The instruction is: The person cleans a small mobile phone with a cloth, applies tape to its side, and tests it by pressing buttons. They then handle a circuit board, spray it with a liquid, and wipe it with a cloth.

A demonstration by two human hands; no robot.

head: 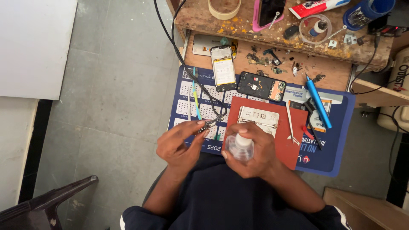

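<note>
Red-white glue tube (316, 7) at bench (324, 74) top edge, blue mat (332, 157) below. Left hand (179, 145) pinches small metal part (210, 124); right hand (253, 153) wraps clear bottle (240, 147).

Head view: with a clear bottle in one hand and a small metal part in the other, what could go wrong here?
1. The small clear bottle in the right hand could spill onto the opened phone ahead.
2. The small metal part pinched by the left hand sits over the mat edge; dropped, it may hit the floor.

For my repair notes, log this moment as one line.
left hand: grips small metal part | right hand: grips clear bottle | below: red mat
</note>
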